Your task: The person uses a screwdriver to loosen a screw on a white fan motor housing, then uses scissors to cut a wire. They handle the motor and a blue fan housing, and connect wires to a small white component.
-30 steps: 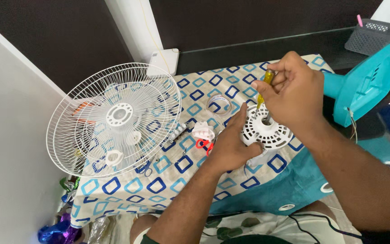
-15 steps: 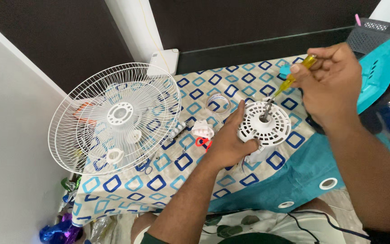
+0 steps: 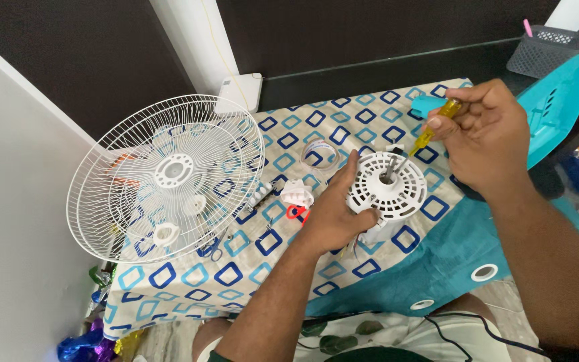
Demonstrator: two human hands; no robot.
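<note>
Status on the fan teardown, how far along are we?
Done: the white wire fan guard is off and lies flat on the patterned tablecloth, small white parts beside it. In hand: the left hand steadies the white vented motor housing; the right hand works a yellow-handled screwdriver into its centre. Left: the housing looks closed, so probably its screws.

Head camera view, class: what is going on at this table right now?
A person is working on a dismantled fan. The left hand steadies a round white vented motor housing on the patterned tablecloth. The right hand holds a yellow-handled screwdriver, its tip angled down into the middle of the housing. A white wire fan guard lies to the left with small white parts on it, and a roll of clear tape sits behind the housing.
</note>
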